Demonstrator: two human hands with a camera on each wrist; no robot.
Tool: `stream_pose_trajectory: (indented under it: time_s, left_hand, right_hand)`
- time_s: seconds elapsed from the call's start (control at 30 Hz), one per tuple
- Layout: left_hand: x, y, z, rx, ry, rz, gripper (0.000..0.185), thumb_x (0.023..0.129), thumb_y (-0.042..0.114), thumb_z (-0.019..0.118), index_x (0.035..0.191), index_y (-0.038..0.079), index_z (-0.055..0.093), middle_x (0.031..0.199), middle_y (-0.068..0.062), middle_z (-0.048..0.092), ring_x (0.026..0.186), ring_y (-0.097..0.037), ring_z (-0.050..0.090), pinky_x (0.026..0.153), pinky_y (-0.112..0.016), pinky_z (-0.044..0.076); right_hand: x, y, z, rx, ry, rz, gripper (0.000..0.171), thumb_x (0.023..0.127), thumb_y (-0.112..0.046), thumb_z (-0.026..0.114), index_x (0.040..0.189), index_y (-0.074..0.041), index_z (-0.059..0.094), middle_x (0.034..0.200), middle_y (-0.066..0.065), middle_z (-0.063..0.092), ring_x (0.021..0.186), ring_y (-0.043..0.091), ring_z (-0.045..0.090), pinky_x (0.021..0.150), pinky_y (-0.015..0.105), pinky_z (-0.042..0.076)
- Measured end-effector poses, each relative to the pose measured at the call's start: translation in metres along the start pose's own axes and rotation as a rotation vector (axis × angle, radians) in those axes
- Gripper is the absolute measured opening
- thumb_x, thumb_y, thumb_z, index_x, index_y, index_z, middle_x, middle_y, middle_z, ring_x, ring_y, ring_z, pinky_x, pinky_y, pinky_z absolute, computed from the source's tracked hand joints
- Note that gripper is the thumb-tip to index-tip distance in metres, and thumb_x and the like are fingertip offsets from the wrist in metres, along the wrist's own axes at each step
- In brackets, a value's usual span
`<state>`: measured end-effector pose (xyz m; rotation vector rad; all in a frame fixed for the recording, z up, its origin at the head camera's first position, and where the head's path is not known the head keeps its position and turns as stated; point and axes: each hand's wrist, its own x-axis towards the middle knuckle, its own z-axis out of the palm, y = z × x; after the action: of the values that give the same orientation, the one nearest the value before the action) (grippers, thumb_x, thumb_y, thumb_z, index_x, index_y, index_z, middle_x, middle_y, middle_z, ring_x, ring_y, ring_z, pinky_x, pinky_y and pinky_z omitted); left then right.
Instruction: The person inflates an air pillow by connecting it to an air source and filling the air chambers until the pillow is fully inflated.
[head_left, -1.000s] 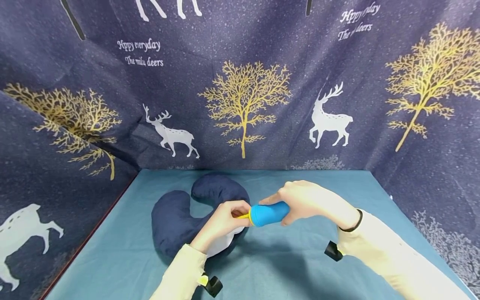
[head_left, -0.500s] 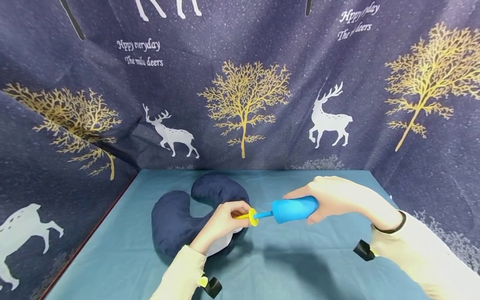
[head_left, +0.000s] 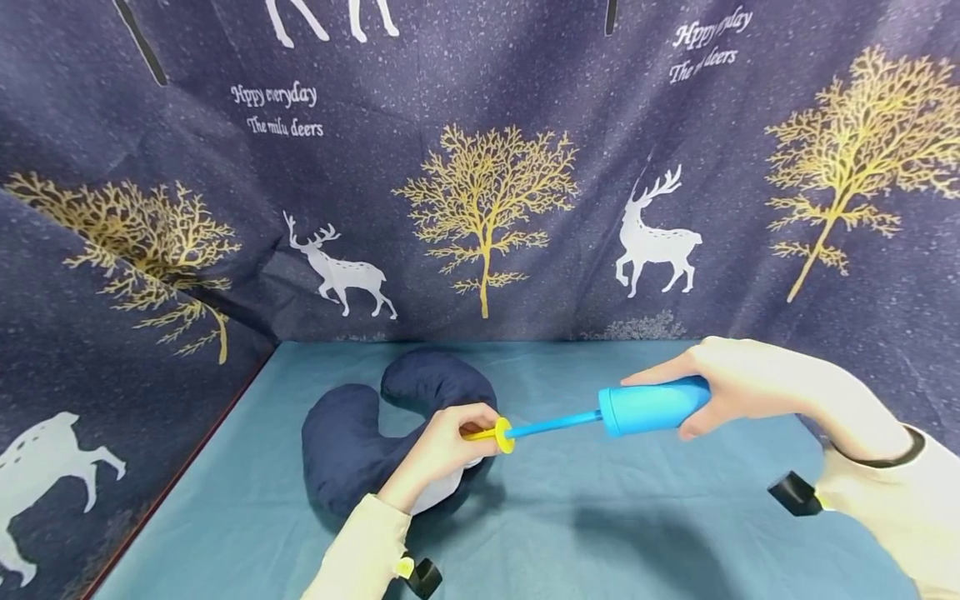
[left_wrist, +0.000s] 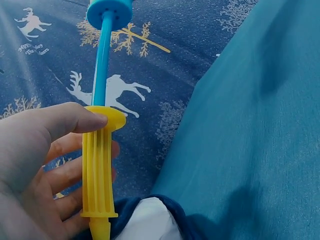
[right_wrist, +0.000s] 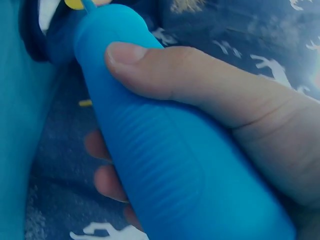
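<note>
Navy neck pillow (head_left: 352, 442) lies near the tabletop's (head_left: 570, 533) left edge; left hand (head_left: 442, 446) fingers pinch the yellow nozzle (head_left: 487, 433) there. Right hand (head_left: 742, 387) grips the blue pump barrel (head_left: 652, 406), drawn rightward since earlier, exposing the rod (head_left: 555, 425): intake stroke.

A teal-covered table (head_left: 600, 533) carries a navy neck pillow (head_left: 352, 437).
</note>
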<state>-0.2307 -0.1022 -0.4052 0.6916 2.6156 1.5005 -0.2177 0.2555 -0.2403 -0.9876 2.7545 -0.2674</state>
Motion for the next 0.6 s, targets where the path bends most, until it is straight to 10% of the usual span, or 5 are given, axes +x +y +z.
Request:
stream_pose_trajectory:
  time_s: [0.6]
  left_hand:
    - [0.005, -0.005, -0.004, -0.026, -0.051, 0.079, 0.019, 0.084, 0.019, 0.078, 0.102, 0.016, 0.074, 0.094, -0.002, 0.075, 0.076, -0.006, 0.062, 0.074, -0.021, 0.053]
  right_hand:
    - [0.037, 0.002, 0.016, 0.033, -0.023, -0.135, 0.065, 0.069, -0.028, 0.084, 0.131, -0.031, 0.065, 0.093, -0.02, 0.07, 0.068, -0.003, 0.053, 0.063, 0.019, 0.044]
